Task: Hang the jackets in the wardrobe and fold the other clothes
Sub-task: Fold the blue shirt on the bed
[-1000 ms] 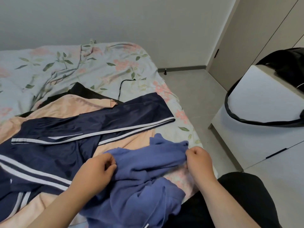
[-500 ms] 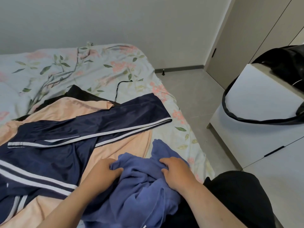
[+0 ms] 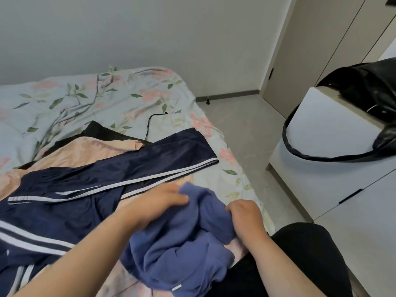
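Note:
A crumpled blue-violet garment (image 3: 182, 249) lies at the near edge of the bed. My left hand (image 3: 154, 204) grips its far corner, and my right hand (image 3: 244, 215) grips the cloth on its right side. Behind it a navy garment with white stripes (image 3: 90, 185) is spread over a peach garment (image 3: 81, 151). A black garment (image 3: 100, 130) peeks out from under the peach one. The wardrobe doors (image 3: 321, 46) stand closed at the far right.
The bed has a floral cover (image 3: 85, 99). A white cabinet (image 3: 334, 168) stands to the right with a black bag (image 3: 368, 88) on top, its strap hanging down the front. Grey floor (image 3: 242, 129) runs between bed and cabinet. My dark-clothed knee (image 3: 304, 254) is at the bottom right.
My left hand has moved forward and right onto the far corner of the blue-violet garment. My right hand has shifted right along the cloth, which is bunched differently.

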The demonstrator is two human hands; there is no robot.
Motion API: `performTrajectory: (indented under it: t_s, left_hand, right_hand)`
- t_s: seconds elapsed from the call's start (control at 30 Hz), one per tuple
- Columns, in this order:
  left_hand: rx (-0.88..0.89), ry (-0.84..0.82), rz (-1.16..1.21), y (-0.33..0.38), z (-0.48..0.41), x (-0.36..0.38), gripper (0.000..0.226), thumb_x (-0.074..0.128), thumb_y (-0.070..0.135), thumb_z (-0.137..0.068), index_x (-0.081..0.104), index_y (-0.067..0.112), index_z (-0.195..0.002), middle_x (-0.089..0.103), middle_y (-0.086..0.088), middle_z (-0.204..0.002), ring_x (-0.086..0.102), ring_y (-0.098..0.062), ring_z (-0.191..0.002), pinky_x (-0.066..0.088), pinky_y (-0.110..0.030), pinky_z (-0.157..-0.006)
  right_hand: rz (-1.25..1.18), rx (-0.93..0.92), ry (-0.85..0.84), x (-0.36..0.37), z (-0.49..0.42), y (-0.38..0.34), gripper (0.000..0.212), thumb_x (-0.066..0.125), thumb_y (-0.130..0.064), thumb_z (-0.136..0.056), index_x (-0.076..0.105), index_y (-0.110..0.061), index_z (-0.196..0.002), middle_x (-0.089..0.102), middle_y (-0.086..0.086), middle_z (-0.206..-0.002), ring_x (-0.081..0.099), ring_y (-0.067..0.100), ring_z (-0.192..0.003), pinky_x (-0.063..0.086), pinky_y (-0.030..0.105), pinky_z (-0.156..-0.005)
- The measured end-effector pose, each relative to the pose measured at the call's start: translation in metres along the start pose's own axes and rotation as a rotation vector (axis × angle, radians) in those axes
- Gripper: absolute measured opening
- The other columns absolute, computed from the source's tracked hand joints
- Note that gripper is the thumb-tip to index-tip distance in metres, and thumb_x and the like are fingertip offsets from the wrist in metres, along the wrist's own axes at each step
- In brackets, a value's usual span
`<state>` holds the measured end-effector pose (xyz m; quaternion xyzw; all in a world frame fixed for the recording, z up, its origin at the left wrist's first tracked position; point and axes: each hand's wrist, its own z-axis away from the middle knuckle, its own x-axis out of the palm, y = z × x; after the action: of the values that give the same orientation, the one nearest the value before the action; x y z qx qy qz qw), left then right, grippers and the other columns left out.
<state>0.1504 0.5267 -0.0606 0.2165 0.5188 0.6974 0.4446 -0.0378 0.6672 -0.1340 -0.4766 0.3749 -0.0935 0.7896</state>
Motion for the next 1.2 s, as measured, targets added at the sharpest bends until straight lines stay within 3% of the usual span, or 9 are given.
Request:
performTrajectory:
  t_s: [0.1, 0.2, 0.33, 0.43, 0.57, 0.67, 0.83, 1.07, 1.2]
  left_hand:
    - [-0.074, -0.412, -0.347, -0.015, 0.026, 0.037, 0.021, 0.064, 0.044, -0.074, 0.057, 0.027, -0.066, 0.051, 0.011, -0.065, 0.046, -0.004, -0.063, 0.039, -0.026, -0.064]
    - [-0.144, -0.591, -0.235, -0.023, 0.046, 0.053, 0.02, 0.065, 0.047, -0.079, 0.067, 0.028, -0.073, 0.064, 0.007, -0.077, 0.058, -0.005, -0.075, 0.048, -0.021, -0.075]
    - [-0.102, -0.031, 0.059, -0.026, 0.034, 0.04, 0.03, 0.063, 0.037, -0.083, 0.07, 0.018, -0.062, 0.068, -0.008, -0.064, 0.062, -0.018, -0.055, 0.051, -0.028, -0.052]
    - [-0.081, 0.406, -0.412, -0.047, 0.009, 0.02, 0.013, 0.068, 0.032, -0.083, 0.065, 0.024, -0.074, 0.067, 0.004, -0.073, 0.061, -0.016, -0.068, 0.051, -0.033, -0.067]
    - [-0.321, 0.282, -0.61, -0.075, -0.004, 0.01, 0.032, 0.074, 0.041, -0.074, 0.059, 0.015, -0.086, 0.065, 0.003, -0.078, 0.059, -0.015, -0.07, 0.045, -0.03, -0.062]
    - [-0.325, 0.265, -0.427, -0.083, -0.006, 0.009, 0.024, 0.073, 0.023, -0.076, 0.054, 0.014, -0.066, 0.056, 0.005, -0.055, 0.047, -0.013, -0.052, 0.036, -0.026, -0.051]
    - [-0.177, 0.334, 0.136, -0.063, -0.002, -0.005, 0.022, 0.053, 0.003, -0.086, 0.071, 0.009, -0.075, 0.068, -0.007, -0.073, 0.055, -0.02, -0.067, 0.039, -0.03, -0.062]
    - [-0.094, 0.575, 0.495, -0.043, 0.002, -0.033, 0.031, 0.049, 0.006, -0.089, 0.076, 0.02, -0.082, 0.076, -0.006, -0.086, 0.072, -0.017, -0.075, 0.053, -0.033, -0.068]
    - [-0.167, 0.825, 0.671, -0.056, 0.002, -0.039, 0.023, 0.049, 0.005, -0.094, 0.068, 0.015, -0.088, 0.071, -0.002, -0.086, 0.065, -0.013, -0.078, 0.048, -0.03, -0.064]
  right_hand:
    - [-0.101, 0.081, 0.082, -0.007, -0.004, 0.001, 0.042, 0.053, -0.019, -0.086, 0.048, -0.017, -0.045, 0.052, -0.003, -0.048, 0.044, 0.015, -0.052, 0.038, 0.031, -0.056]
    - [-0.107, -0.001, -0.063, 0.002, 0.0, 0.003, 0.017, 0.062, -0.035, -0.09, 0.062, -0.024, -0.078, 0.059, -0.019, -0.071, 0.055, 0.006, -0.074, 0.045, 0.026, -0.07]
    - [0.022, -0.048, -0.233, 0.014, 0.002, 0.005, 0.038, 0.071, -0.041, -0.083, 0.049, -0.04, -0.115, 0.05, -0.03, -0.106, 0.051, -0.012, -0.096, 0.042, 0.012, -0.08]
    - [0.07, 0.018, -0.282, 0.012, 0.003, 0.009, 0.032, 0.067, -0.031, -0.086, 0.041, -0.037, -0.104, 0.056, -0.018, -0.095, 0.057, 0.002, -0.085, 0.043, 0.016, -0.066]
    - [-0.022, 0.031, -0.188, 0.009, 0.001, 0.01, 0.017, 0.06, -0.014, -0.088, 0.062, 0.003, -0.085, 0.064, 0.014, -0.076, 0.056, 0.016, -0.068, 0.043, 0.03, -0.061]
    - [-0.321, 0.11, -0.14, 0.0, 0.003, 0.005, 0.015, 0.063, -0.015, -0.09, 0.071, -0.011, -0.079, 0.073, 0.012, -0.079, 0.069, 0.018, -0.071, 0.054, 0.029, -0.061]
    - [-0.6, 0.14, 0.041, -0.012, 0.002, 0.004, 0.021, 0.061, -0.013, -0.092, 0.075, -0.02, -0.078, 0.073, 0.002, -0.074, 0.068, 0.013, -0.068, 0.051, 0.024, -0.057]
    - [-0.402, 0.022, 0.132, -0.008, 0.003, 0.004, 0.026, 0.059, -0.023, -0.096, 0.061, -0.025, -0.122, 0.063, -0.007, -0.111, 0.063, 0.012, -0.102, 0.053, 0.028, -0.085]
    - [0.026, -0.064, -0.126, 0.008, 0.017, 0.003, 0.035, 0.067, -0.047, -0.079, 0.064, -0.012, -0.082, 0.064, -0.004, -0.077, 0.06, 0.01, -0.077, 0.043, 0.021, -0.062]
